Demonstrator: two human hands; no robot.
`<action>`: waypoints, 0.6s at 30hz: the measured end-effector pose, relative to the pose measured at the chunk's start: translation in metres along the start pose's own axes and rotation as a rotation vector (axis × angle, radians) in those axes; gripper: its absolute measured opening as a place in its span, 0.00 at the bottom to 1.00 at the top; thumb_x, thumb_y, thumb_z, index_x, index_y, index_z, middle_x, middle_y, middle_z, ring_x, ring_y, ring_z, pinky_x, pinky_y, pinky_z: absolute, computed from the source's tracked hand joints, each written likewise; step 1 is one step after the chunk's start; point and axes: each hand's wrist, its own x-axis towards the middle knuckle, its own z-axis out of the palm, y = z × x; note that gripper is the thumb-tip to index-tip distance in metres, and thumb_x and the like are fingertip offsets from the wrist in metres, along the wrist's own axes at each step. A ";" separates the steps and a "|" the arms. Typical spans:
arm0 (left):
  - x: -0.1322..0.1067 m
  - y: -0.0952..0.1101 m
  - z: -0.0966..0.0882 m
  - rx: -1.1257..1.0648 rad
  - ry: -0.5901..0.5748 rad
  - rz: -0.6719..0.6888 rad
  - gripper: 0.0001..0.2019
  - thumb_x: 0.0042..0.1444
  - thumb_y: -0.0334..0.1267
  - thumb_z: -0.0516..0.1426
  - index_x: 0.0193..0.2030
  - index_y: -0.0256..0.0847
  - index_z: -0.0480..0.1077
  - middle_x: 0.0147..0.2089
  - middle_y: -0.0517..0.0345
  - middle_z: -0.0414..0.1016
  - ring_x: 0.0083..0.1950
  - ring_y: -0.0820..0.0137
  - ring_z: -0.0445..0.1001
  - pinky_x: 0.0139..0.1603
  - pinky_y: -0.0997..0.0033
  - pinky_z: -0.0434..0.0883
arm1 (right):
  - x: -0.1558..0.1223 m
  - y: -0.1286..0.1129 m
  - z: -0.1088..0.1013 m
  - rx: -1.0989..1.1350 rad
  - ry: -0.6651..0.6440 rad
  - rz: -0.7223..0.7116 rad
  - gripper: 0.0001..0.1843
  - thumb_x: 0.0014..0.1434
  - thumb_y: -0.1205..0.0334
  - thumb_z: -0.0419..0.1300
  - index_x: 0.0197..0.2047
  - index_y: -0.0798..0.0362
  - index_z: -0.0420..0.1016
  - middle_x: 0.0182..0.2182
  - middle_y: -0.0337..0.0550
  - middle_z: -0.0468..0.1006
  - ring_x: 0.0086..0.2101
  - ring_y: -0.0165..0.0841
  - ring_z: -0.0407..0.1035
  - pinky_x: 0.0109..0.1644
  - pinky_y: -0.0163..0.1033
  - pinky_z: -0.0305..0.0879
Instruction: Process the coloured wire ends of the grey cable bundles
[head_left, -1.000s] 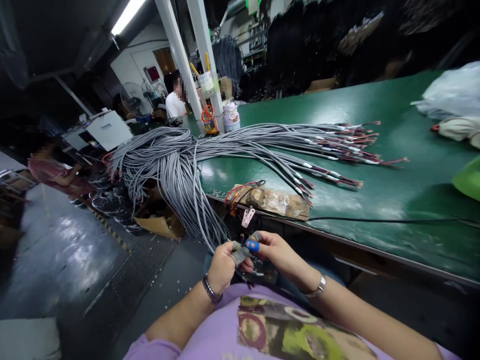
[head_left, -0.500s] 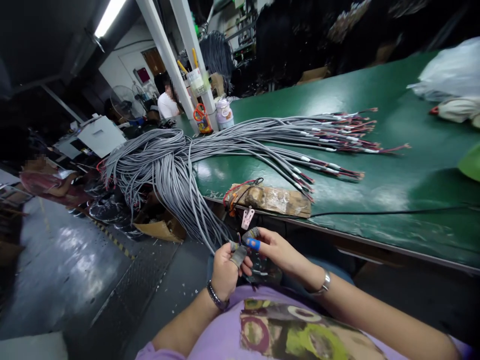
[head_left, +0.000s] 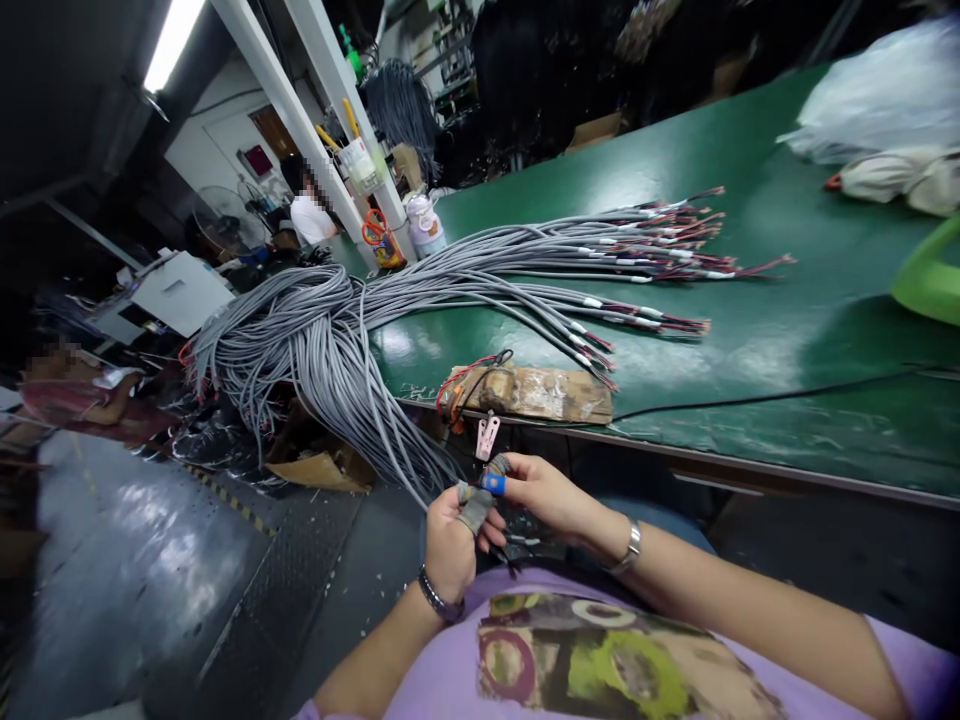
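Note:
My left hand (head_left: pixel 456 540), with grey covers on its fingers, is closed around the end of a grey cable (head_left: pixel 394 425) from the bundle hanging off the table. My right hand (head_left: pixel 536 490), a blue band on one finger, pinches at the cable's tip beside the left fingertips; the fine wires there are too small to make out. A pink clip (head_left: pixel 487 437) hangs at the table edge just above my hands. Many more grey cables (head_left: pixel 480 262) lie across the table, with white sleeves and red and dark wire ends pointing right.
A wooden block (head_left: pixel 555 396) with wires sits on the green table's (head_left: pixel 750 350) front edge. Behind the cables stand a purple-and-white bottle (head_left: pixel 425 225) and orange-handled scissors (head_left: pixel 375 228) by a post. Plastic bags (head_left: pixel 885 100) lie at right. A cardboard box (head_left: pixel 322 470) is on the floor at left.
The view has shifted slightly, moving the table's contents leftward. My hands stay together at the cable end, the right fingers now a little closer to the left.

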 end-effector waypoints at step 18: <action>0.000 -0.001 0.001 -0.084 0.104 0.017 0.17 0.47 0.50 0.61 0.29 0.36 0.65 0.22 0.60 0.73 0.17 0.77 0.69 0.14 0.82 0.56 | 0.002 0.003 0.004 -0.014 0.072 -0.041 0.17 0.42 0.50 0.67 0.26 0.55 0.72 0.21 0.36 0.70 0.22 0.26 0.57 0.26 0.33 0.52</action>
